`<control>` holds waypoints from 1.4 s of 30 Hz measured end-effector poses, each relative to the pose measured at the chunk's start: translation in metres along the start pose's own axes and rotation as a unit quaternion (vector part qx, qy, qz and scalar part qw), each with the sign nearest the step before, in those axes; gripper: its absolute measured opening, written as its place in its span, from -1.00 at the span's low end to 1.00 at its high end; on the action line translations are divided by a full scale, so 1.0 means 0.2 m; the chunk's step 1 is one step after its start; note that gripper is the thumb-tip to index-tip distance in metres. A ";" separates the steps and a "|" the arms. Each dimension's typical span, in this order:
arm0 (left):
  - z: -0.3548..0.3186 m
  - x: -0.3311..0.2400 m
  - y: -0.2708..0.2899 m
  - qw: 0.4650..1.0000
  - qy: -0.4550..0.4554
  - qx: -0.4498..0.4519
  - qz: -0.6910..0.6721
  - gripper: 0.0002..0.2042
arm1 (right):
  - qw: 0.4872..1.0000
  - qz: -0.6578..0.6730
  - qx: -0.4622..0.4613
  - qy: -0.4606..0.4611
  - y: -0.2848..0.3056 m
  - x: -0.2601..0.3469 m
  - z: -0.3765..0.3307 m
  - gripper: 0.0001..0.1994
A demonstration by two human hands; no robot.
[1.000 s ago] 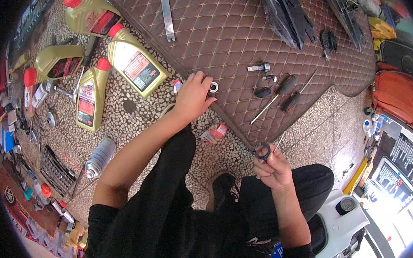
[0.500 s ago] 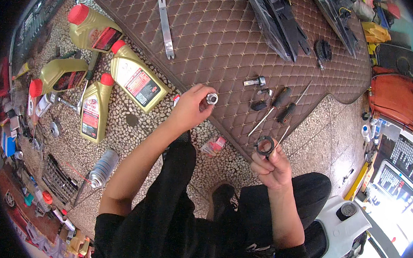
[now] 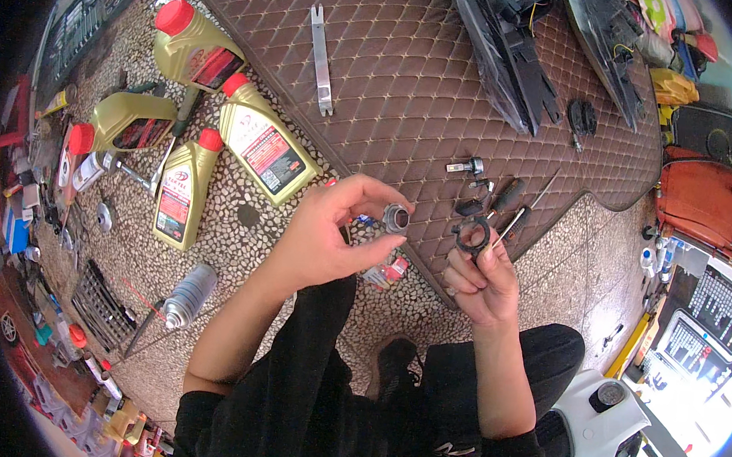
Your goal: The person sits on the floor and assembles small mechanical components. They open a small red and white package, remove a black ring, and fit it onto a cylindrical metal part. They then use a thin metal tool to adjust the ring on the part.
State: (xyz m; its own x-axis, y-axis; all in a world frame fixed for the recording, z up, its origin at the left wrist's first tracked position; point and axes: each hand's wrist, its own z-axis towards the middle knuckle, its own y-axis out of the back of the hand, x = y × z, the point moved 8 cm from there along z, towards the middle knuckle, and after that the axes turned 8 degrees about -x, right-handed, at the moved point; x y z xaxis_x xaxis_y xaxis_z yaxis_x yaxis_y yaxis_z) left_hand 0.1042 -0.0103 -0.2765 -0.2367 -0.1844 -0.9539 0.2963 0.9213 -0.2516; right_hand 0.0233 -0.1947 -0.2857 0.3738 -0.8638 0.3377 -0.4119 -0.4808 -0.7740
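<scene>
My left hand [image 3: 332, 230] pinches a small round silver-grey metal part [image 3: 396, 220] between thumb and fingers, above the edge of the brown quilted mat [image 3: 377, 76]. My right hand [image 3: 485, 283] holds up a black plastic ring [image 3: 472, 235] with small tabs on its rim. From the same grip a thin metal shaft [image 3: 510, 226] sticks out; its other end is hidden by my fingers. Just beyond that hand lie two dark-handled screwdrivers [image 3: 508, 193]. An LED headlight bulb [image 3: 465, 165] and a small black part [image 3: 469, 207] rest nearby on the mat.
Several gold oil bottles [image 3: 270, 150] with red caps stand or lie on the pebbled floor at left. A spray can [image 3: 190, 297] is nearer me. A metal pry bar [image 3: 321, 60] and black headlight housings [image 3: 505, 60] lie on the mat. White bodywork [image 3: 598, 423] is at lower right.
My left hand has moved right and nearer to me with the metal part, toward the black ring, and turned the part. My right hand keeps its hold nearly in place. The view has shifted slightly.
</scene>
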 end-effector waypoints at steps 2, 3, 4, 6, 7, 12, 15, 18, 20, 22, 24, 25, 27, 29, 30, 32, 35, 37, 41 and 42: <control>-0.03 -0.04 0.00 1.000 -0.002 0.000 0.026 -0.63 | 1.000 -0.005 0.004 0.004 -0.02 -0.01 0.01 -0.84; -0.04 -0.06 0.01 0.999 -0.002 0.002 0.038 -0.62 | 1.000 -0.010 0.006 0.006 -0.03 -0.01 0.01 -0.83; -0.04 -0.08 0.01 0.999 -0.010 0.003 0.043 -0.61 | 1.000 -0.011 0.007 0.007 -0.04 -0.01 0.01 -0.83; -0.05 -0.12 0.01 0.998 -0.025 0.005 0.055 -0.60 | 1.000 -0.018 0.019 0.007 -0.07 -0.03 0.01 -0.82; -0.05 -0.13 0.01 0.998 -0.032 0.006 0.057 -0.60 | 0.999 -0.016 0.027 0.006 -0.08 -0.03 0.01 -0.82; -0.04 -0.13 0.02 0.999 -0.031 0.006 0.014 -0.59 | 1.000 0.003 0.024 0.001 -0.11 -0.06 0.02 -0.80; -0.06 -0.14 0.01 0.998 -0.052 0.010 0.023 -0.57 | 1.000 0.002 0.025 0.005 -0.13 -0.07 0.01 -0.82; -0.07 -0.14 0.01 1.000 -0.025 -0.009 -0.009 -0.56 | 0.999 -0.004 0.032 0.015 -0.16 -0.07 0.00 -0.83; -0.08 -0.16 0.02 0.999 -0.020 -0.019 -0.030 -0.58 | 0.998 0.003 0.055 0.024 -0.19 -0.07 0.00 -0.82; -0.09 -0.17 0.02 0.999 -0.012 -0.028 -0.037 -0.59 | 0.994 0.024 0.098 0.036 -0.23 -0.06 0.01 -0.81; -0.09 -0.19 0.03 0.999 -0.001 -0.039 -0.033 -0.60 | 0.991 0.024 0.125 0.039 -0.27 -0.05 0.02 -0.80; -0.10 -0.20 0.03 0.999 -0.003 -0.041 -0.012 -0.61 | 0.988 0.031 0.147 0.043 -0.29 -0.05 0.03 -0.79; -0.10 -0.23 0.04 0.998 -0.008 -0.050 0.026 -0.62 | 0.988 0.031 0.147 0.030 -0.31 -0.05 0.06 -0.80; -0.09 -0.29 0.05 0.990 -0.069 -0.052 0.110 -0.60 | 0.985 0.031 0.166 0.045 -0.35 -0.05 0.07 -0.79; -0.10 -0.32 0.06 0.986 -0.091 -0.054 0.132 -0.59 | 0.984 0.022 0.168 0.049 -0.36 -0.04 0.08 -0.79; -0.11 -0.37 0.07 0.971 -0.118 -0.056 0.200 -0.55 | 0.986 0.008 0.154 0.058 -0.38 -0.04 0.10 -0.79; -0.11 -0.43 0.08 0.970 -0.149 -0.061 0.181 -0.53 | 0.987 -0.016 0.132 0.088 -0.40 -0.03 0.10 -0.78; -0.11 -0.46 0.08 0.967 -0.162 -0.076 0.181 -0.52 | 0.986 -0.043 0.123 0.108 -0.41 -0.02 0.10 -0.78; -0.14 -0.52 0.08 0.969 -0.136 -0.074 0.194 -0.52 | 0.986 -0.062 0.109 0.114 -0.43 -0.02 0.09 -0.78; -0.14 -0.53 0.08 0.965 -0.148 -0.076 0.204 -0.52 | 0.986 -0.061 0.108 0.112 -0.43 -0.02 0.09 -0.78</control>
State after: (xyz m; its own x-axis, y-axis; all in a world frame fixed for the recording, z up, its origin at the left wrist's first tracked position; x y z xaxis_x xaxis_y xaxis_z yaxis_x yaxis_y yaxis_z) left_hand 0.1084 0.0334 -0.1740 0.1518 0.1357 -0.9790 0.1656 0.9730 0.1605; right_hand 0.0725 -0.1469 -0.2305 0.2064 -0.8249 0.5262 -0.1807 -0.5607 -0.8081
